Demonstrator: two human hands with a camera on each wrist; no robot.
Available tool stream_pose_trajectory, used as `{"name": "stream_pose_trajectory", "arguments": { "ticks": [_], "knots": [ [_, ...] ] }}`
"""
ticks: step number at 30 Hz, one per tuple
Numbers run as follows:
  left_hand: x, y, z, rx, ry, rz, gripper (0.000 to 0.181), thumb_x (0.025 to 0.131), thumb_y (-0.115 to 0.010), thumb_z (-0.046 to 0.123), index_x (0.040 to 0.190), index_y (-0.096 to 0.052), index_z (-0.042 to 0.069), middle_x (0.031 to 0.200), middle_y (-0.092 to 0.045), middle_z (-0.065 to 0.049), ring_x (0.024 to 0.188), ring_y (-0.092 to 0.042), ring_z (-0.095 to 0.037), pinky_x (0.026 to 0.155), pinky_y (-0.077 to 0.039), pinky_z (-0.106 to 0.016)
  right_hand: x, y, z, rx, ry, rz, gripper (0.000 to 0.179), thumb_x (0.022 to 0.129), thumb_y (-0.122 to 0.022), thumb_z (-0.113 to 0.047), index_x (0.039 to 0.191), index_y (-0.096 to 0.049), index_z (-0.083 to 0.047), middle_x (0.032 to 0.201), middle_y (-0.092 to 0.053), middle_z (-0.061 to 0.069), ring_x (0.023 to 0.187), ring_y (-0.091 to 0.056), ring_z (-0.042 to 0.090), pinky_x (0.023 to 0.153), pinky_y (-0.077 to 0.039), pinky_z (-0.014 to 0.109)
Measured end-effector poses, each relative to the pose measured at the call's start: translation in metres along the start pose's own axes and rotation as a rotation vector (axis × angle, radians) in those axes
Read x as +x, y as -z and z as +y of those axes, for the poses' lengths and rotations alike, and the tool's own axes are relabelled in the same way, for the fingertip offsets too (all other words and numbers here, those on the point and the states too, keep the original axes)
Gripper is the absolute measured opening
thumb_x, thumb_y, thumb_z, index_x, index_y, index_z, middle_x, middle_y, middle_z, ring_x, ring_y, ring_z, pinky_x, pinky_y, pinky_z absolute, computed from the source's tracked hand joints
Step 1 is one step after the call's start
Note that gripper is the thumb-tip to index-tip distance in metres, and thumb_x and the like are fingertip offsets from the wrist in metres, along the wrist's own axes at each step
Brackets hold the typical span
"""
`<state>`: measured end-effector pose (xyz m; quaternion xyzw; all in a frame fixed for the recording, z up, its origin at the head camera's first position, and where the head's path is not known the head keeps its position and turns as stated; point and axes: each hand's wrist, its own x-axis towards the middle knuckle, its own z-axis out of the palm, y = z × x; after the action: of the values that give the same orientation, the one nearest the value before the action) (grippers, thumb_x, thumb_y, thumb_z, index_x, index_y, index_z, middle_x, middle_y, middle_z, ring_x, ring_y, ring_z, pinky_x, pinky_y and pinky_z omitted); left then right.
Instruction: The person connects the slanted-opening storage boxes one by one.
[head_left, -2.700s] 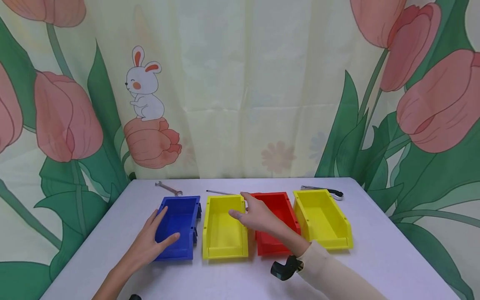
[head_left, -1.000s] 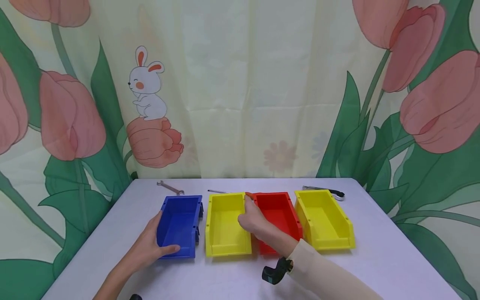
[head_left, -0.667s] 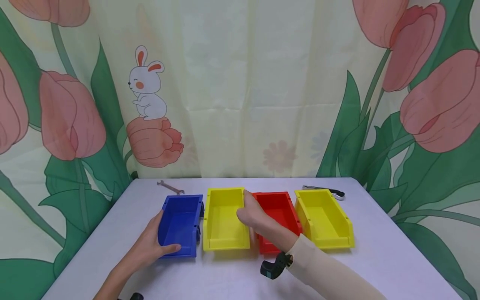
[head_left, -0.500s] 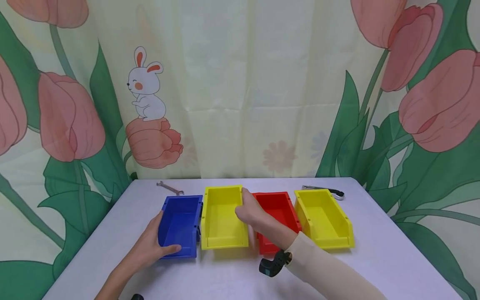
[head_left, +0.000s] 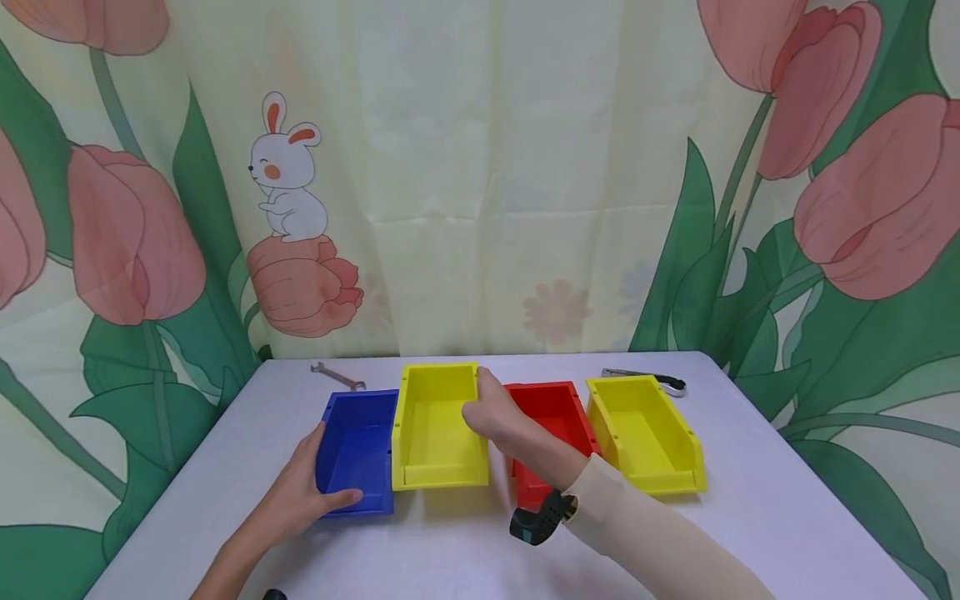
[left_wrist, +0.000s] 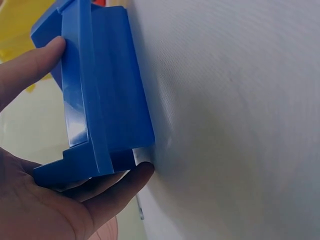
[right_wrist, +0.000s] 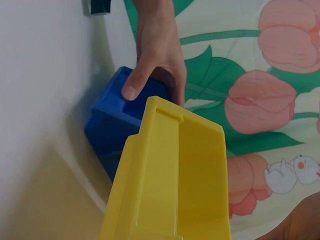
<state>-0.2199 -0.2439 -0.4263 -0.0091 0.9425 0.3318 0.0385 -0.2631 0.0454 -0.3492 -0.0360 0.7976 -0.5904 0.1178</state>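
Observation:
On the left of the table, my left hand (head_left: 300, 483) holds a blue storage bin (head_left: 360, 505), thumb over its front edge and fingers along its left side. The left wrist view has the thumb on the blue bin (left_wrist: 112, 85) and fingertips low by the tabletop. My right hand (head_left: 498, 412) grips the right wall of a yellow storage bin (head_left: 441, 478), raised above the table beside the blue one. The yellow bin's left edge overlaps the blue bin in the head view. In the right wrist view, the yellow bin (right_wrist: 157, 175) fills the front, with the blue bin (right_wrist: 112, 127) behind.
A red bin (head_left: 553, 396) stands right of the raised yellow one, partly behind my right forearm. Farther right is a second yellow bin (head_left: 651, 442). A wrench (head_left: 337, 377) lies at the back left, a black-handled tool (head_left: 671, 383) at the back right. A printed curtain hangs behind.
My right hand has taken hold of the middle yellow bin, lifted it and moved it left toward the blue bin. My left hand has closed onto the blue bin. The thin rod behind is now hidden.

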Motion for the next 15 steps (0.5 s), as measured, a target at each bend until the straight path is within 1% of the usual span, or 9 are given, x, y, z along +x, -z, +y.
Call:
{"name": "stream_pose_trajectory", "arguments": {
  "ticks": [6, 10, 15],
  "knots": [
    [0.000, 0.000, 0.000, 0.006, -0.005, 0.007, 0.136, 0.082, -0.091, 0.045, 0.168, 0.003, -0.001, 0.172, -0.010, -0.035, 0.154, -0.022, -0.061, 0.121, -0.027, -0.078, 0.000, -0.002, -0.005, 0.005, -0.005, -0.001, 0.065, 0.093, -0.069, 0.007, 0.148, -0.038, -0.006, 0.133, -0.059, 0.025, 0.113, -0.066, 0.040, 0.107, -0.059, 0.052],
    [0.001, 0.000, -0.002, 0.008, -0.005, 0.002, 0.136, 0.082, -0.090, 0.047, 0.168, 0.003, -0.002, 0.172, -0.010, -0.035, 0.155, -0.022, -0.061, 0.121, -0.028, -0.078, 0.002, -0.002, -0.008, 0.026, 0.010, -0.010, 0.060, 0.093, -0.066, 0.009, 0.145, -0.039, -0.004, 0.129, -0.059, 0.025, 0.110, -0.066, 0.042, 0.104, -0.060, 0.052],
    [0.001, 0.000, -0.002, 0.014, -0.006, 0.000, 0.137, 0.082, -0.091, 0.048, 0.168, 0.003, -0.002, 0.172, -0.010, -0.035, 0.155, -0.022, -0.060, 0.121, -0.028, -0.078, 0.003, -0.001, -0.012, 0.038, 0.015, -0.020, 0.055, 0.094, -0.067, 0.007, 0.140, -0.041, -0.007, 0.127, -0.060, 0.022, 0.111, -0.066, 0.042, 0.102, -0.062, 0.051]
  ]
}}
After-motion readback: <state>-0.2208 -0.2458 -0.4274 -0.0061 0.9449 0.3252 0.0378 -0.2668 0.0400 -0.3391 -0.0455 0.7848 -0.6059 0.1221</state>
